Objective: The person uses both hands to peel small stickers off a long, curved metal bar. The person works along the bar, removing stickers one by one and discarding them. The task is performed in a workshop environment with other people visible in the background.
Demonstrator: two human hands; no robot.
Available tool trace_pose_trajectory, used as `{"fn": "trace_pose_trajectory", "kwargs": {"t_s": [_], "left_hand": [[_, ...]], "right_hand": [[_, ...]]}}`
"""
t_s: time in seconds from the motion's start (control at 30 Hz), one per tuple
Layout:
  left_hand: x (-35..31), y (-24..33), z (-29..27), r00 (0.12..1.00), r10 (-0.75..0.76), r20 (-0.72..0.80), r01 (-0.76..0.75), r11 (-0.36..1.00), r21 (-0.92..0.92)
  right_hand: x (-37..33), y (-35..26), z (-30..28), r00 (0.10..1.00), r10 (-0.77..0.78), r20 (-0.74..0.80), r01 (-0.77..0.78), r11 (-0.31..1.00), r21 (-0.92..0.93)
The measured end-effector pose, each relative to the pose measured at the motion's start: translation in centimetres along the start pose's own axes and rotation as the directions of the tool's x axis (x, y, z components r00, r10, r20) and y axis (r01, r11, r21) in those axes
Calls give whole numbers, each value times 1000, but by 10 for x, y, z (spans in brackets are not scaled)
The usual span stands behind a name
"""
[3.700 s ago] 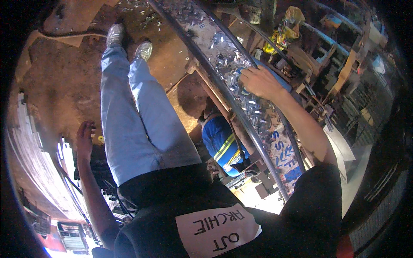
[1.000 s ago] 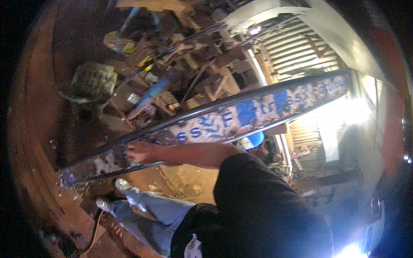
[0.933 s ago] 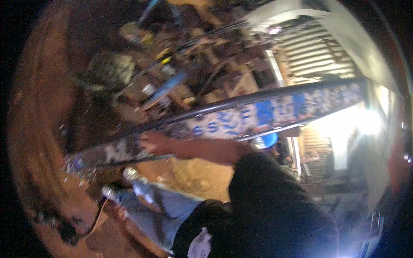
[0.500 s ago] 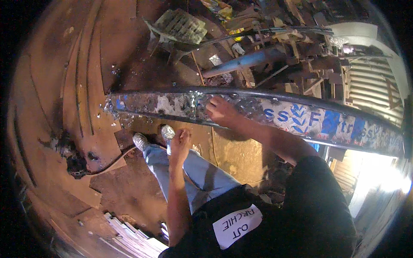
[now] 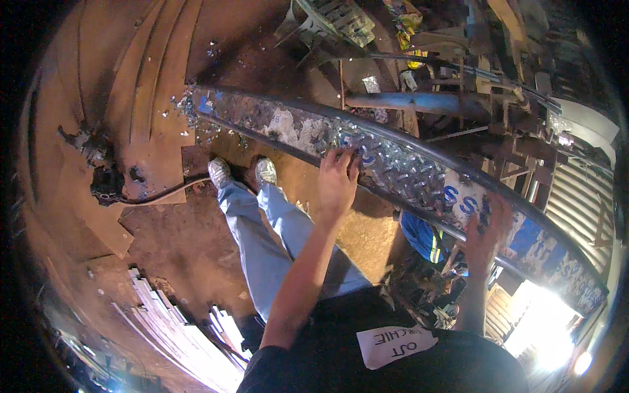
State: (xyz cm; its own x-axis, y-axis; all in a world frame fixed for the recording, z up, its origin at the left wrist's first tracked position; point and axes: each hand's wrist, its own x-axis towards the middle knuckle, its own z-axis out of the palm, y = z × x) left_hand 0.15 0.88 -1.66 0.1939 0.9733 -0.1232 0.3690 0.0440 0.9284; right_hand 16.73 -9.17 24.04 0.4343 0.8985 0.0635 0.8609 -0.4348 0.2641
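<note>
A long narrow metal panel [image 5: 400, 164] with dark raised rims runs slantwise in front of me. Its bare middle shows a raised tread pattern. Torn pale film [image 5: 293, 124] with blue print clings to both sides of that stretch. My left hand [image 5: 338, 183] reaches over the near rim, its bent fingers drawn together at a blue-printed scrap; whether anything is between them is hidden. Farther right, my right hand [image 5: 488, 229] is slightly blurred, fingers apart, over the printed film [image 5: 457, 196]. No thing shows in it.
Small scraps [image 5: 190, 111] lie around the panel's left end. Beyond it are a slatted plastic chair [image 5: 337, 19], a blue pipe [image 5: 419, 101] and stacked metal pieces. A cable [image 5: 170, 192] crosses the floor near my shoes. White strips [image 5: 177, 327] lie at lower left.
My right hand has moved right along the panel and its fingers have spread. My left hand has come forward onto the near rim. The view has shifted, and the tread stretch shows more fully.
</note>
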Motion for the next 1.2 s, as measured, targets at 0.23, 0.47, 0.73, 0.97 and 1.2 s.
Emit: {"fn": "trace_pose_trajectory", "kwargs": {"t_s": [0.23,0.47,0.73,0.97,1.2], "left_hand": [[3,1,11,1000,-19,-9,19,998,57],[-1,1,16,999,-17,-50,18,1000,22],[-2,1,21,996,46,-81,-44,999,20],[-9,4,20,997,-18,-69,19,1000,13],[-3,5,14,990,-132,-49,124,983,-134]], "right_hand": [[-26,38,11,1000,-12,-12,7,938,-347],[-21,49,19,985,-157,-75,116,913,-392],[-19,49,17,977,-193,-94,144,915,-378],[-17,49,21,972,-193,-135,134,924,-357],[-18,44,22,970,-186,-154,113,913,-392]]}}
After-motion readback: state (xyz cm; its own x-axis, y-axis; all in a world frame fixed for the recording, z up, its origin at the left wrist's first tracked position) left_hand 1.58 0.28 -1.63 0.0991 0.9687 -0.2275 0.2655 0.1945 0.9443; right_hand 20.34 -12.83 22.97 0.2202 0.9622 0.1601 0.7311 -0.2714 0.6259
